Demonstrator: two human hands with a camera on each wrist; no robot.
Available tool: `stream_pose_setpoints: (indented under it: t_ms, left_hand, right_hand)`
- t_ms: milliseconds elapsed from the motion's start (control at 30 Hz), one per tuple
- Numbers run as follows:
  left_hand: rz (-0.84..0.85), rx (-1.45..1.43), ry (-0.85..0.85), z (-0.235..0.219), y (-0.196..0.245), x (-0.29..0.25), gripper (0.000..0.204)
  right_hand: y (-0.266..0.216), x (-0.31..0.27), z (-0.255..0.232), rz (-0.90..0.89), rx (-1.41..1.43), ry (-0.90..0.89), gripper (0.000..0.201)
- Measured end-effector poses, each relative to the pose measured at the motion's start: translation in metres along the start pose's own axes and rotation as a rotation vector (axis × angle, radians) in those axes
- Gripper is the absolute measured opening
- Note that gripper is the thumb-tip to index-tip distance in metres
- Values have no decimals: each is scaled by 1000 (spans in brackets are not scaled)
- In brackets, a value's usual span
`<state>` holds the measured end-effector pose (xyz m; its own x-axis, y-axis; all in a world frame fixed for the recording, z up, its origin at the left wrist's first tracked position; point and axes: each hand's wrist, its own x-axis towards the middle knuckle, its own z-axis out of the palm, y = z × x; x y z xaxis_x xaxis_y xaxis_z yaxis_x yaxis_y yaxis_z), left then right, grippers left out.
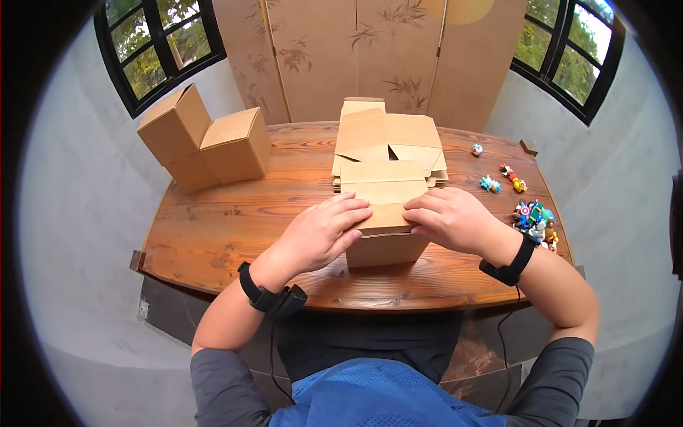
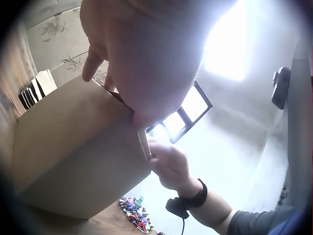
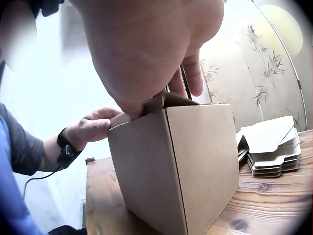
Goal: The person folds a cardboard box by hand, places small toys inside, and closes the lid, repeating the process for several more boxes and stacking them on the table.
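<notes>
A brown cardboard box [image 1: 388, 252] stands upright near the table's front edge, its hinged lid [image 1: 384, 191] raised at the back. My left hand [image 1: 324, 229] holds the left end of the lid's front flap [image 1: 388, 216], fingers over the top and thumb at the front side. At the flap's other end, my right hand [image 1: 455, 222] pinches it with bent fingers. From the right wrist, the box [image 3: 205, 161] shows a small gap under the folded cardboard at its top. The box's inside is hidden.
Behind the box lies a stack of flattened cardboard boxes [image 1: 409, 132]. Folded boxes [image 1: 235, 146] stand at the table's back left. Along the right side are a heap of small toy figures [image 1: 532, 217], a few loose figures [image 1: 491, 183] and a small ball-like toy [image 1: 477, 149].
</notes>
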<state>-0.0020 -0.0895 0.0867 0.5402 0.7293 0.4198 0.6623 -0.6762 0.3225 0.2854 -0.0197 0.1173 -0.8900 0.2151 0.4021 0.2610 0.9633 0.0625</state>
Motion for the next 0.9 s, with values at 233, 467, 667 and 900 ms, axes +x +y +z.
stream_pose_setpoints:
  t_ms: [233,467,667,900]
  left_hand:
    - [44,58,58,12,-4,-4,44]
    - [85,93,70,18,-5,-6,59]
    - [14,195,-23,10,5,-5,63]
    - [-251,93,-83,4,-5,42,71]
  right_hand:
    - [-3,-4,-3,34,-97,-90,56]
    - [6,-12,19,108,-106,-194,71]
    - [4,-11,19,130,-86,-213,74]
    - [19,16,29,401,134,-247,85]
